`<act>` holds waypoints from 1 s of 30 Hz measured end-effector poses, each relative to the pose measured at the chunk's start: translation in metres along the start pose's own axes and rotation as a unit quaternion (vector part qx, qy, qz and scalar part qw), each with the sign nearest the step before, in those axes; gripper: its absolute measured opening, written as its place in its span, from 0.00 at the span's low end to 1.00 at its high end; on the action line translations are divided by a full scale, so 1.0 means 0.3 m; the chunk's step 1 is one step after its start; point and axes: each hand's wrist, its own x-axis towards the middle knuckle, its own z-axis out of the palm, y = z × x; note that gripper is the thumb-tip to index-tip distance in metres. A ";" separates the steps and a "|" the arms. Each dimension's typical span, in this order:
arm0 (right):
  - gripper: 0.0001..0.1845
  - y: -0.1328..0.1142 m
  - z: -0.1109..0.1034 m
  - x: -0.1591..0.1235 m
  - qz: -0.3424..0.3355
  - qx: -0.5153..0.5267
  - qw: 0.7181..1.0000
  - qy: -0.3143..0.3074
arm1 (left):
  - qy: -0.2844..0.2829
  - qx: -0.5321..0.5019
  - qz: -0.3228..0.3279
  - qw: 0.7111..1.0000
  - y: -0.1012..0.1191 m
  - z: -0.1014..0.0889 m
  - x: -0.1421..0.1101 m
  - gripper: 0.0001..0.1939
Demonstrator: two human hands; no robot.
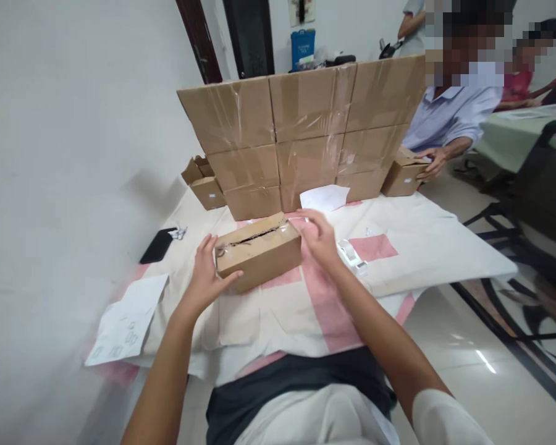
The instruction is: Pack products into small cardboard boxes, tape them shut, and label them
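1. Head view: the tall cardboard wall (310, 105) rises just behind the work; it could rock or tip if the box or a reaching hand knocks its foot, and it blocks the way to the far side.
2. The cardboard box (259, 272) sits on the cloth in front of that wall, between the two hands. It could skew or slide if one end is pushed harder than the other, since loose cloth may ruck beneath it.
3. The left hand (206, 275) is clasped round the box's left end, thumb on the near face. The right hand (319, 238) is at the other end, slightly blurred; I cannot tell whether it bears on the cardboard.
4. The top seam gapes along a ragged slit between its taped ends; squeezing or prying there could tear the edges further.
5. Around these, the cloth-covered table (421, 247) carries another box (402, 176) at the right, under a co-worker's hand (435, 164), and an open carton (208, 193) at the left.
6. A printed sheet (127, 321) lies near the left edge, white paper (324, 196) at the wall's foot.
7. Smaller still: a black flat object (156, 246), and a tape dispenser (352, 254) beside the right forearm, where an elbow swing could catch it.
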 end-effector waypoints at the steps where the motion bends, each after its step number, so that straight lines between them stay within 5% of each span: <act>1: 0.26 0.067 -0.029 0.043 0.052 -0.007 0.998 0.039 | 0.027 0.020 0.011 0.999 -0.007 0.005 -0.005 0.54; 4: 0.30 0.255 -0.099 0.191 0.115 -0.112 0.987 0.024 | 0.092 0.061 0.025 0.994 -0.018 0.014 -0.008 0.49; 7: 0.35 0.364 -0.112 0.312 0.091 -0.176 0.976 -0.085 | 0.154 0.077 0.052 0.984 0.007 0.034 -0.025 0.38; 10: 0.36 0.392 -0.060 0.383 0.080 -0.159 0.969 -0.172 | 0.225 0.076 0.076 0.968 0.054 0.073 -0.072 0.24; 14: 0.24 0.389 0.025 0.426 0.105 -0.121 0.972 -0.171 | 0.240 0.063 0.146 0.958 0.106 0.129 -0.141 0.18; 17: 0.10 0.394 0.019 0.416 0.146 -0.091 0.978 -0.118 | 0.197 0.032 0.159 0.967 0.150 0.169 -0.171 0.11; 20: 0.07 0.406 -0.058 0.357 0.179 -0.057 0.979 -0.074 | 0.085 -0.023 0.157 0.984 0.222 0.235 -0.158 0.02; 25: 0.25 0.449 -0.194 0.230 0.223 0.205 0.951 -0.053 | -0.129 -0.146 0.255 0.947 0.421 0.430 0.000 0.10; 28: 0.31 0.492 -0.211 0.207 0.238 0.309 0.918 -0.075 | -0.140 -0.235 0.303 0.913 0.532 0.578 0.141 0.12; 30: 0.29 0.519 -0.198 0.209 0.248 0.345 0.900 -0.101 | -0.094 -0.289 0.260 0.917 0.574 0.675 0.227 0.09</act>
